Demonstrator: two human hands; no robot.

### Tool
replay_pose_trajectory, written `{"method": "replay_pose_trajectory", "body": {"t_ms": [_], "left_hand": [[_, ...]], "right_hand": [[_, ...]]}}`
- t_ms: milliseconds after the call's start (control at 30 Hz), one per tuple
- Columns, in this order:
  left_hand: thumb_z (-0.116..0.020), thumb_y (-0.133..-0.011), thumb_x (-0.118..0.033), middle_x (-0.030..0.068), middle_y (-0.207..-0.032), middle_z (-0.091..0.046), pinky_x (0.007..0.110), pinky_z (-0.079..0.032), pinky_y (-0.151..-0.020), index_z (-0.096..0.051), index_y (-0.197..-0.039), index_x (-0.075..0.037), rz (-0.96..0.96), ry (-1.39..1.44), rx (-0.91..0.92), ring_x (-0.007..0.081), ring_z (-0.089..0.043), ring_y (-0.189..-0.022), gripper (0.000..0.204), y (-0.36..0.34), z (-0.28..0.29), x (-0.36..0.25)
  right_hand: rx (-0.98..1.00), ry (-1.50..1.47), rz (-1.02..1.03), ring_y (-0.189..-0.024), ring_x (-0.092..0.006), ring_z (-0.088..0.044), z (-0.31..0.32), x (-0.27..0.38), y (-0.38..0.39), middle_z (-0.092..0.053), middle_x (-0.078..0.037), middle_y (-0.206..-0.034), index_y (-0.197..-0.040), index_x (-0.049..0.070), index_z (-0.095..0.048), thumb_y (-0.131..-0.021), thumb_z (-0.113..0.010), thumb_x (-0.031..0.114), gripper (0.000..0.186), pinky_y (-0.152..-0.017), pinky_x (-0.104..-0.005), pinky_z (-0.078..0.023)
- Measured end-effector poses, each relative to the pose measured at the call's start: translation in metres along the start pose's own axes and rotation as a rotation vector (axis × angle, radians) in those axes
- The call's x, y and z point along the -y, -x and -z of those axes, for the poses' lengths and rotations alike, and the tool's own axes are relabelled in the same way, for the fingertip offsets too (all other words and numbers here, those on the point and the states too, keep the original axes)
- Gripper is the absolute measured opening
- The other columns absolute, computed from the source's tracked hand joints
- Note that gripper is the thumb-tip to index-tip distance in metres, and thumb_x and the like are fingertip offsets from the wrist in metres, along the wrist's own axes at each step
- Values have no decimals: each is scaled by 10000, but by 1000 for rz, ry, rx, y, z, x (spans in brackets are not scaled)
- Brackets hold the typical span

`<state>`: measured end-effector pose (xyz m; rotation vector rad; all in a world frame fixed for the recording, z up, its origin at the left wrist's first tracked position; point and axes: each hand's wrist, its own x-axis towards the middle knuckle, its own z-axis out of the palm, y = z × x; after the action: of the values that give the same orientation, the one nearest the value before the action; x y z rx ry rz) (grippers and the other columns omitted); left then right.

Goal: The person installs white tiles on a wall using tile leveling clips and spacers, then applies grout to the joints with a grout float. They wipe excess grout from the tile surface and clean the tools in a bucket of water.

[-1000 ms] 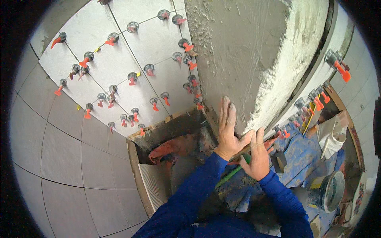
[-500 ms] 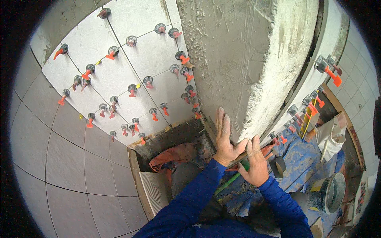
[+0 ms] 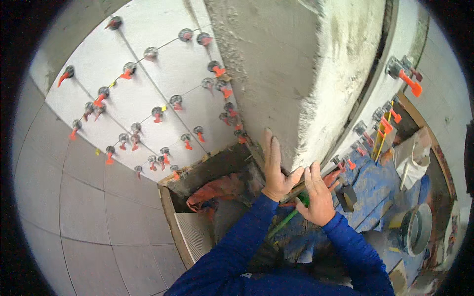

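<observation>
A grey plastered column face (image 3: 266,64) with a rough white band (image 3: 340,59) down its right side rises in front of me. My left hand (image 3: 279,172) rests upright against its lower end, fingers stretched, thumb toward the corner. Just right of it, my right hand (image 3: 316,197) lays extended fingertips on the corner's lower edge, thumb out, near a green rod (image 3: 281,224). To the left, a white tiled wall (image 3: 168,64) carries several levelling clips with orange or red handles (image 3: 126,74). More clips (image 3: 410,84) line a pale strip right of the column.
Grey tiles (image 3: 84,207) cover the far left. Below are a reddish cloth (image 3: 207,190), a ridged pale tile (image 3: 190,232), crumpled blue sheeting (image 3: 370,192), a dark block (image 3: 345,197), a bucket (image 3: 410,229), a white bag (image 3: 412,158) and a thin yellow bar (image 3: 382,140).
The column and wall have shifted left in the view as the camera moved, with slight blur now. Both hands stay on the column's lower end, fingers still extended.
</observation>
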<state>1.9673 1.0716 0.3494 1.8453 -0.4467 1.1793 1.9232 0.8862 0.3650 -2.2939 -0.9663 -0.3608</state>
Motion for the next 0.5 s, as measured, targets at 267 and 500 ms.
{"method": "replay_pose_trajectory", "body": {"t_ms": [267,500], "left_hand": [[-708,-860,-433,335,-1632,-186,542,-147,-1231,-219,-1545,120,247,-29,-5,454,-213,-1517,1007,22,-4,19],[-563,-1006,-324,249,-1324,-552,577,-492,-985,-599,-1262,-21,-529,-388,-198,374,-574,-1202,398,43,-10,75]], "right_hand": [[43,-71,-5,-1507,-430,-300,2,-13,-2,-294,-323,-1598,-1548,-14,-343,-665,-798,117,1002,-1240,-474,-285],[-225,-220,-4,-1489,-431,-326,-37,-8,1,-357,-273,-1576,-1471,-52,-422,-632,-792,124,934,-1226,-482,-318]]}}
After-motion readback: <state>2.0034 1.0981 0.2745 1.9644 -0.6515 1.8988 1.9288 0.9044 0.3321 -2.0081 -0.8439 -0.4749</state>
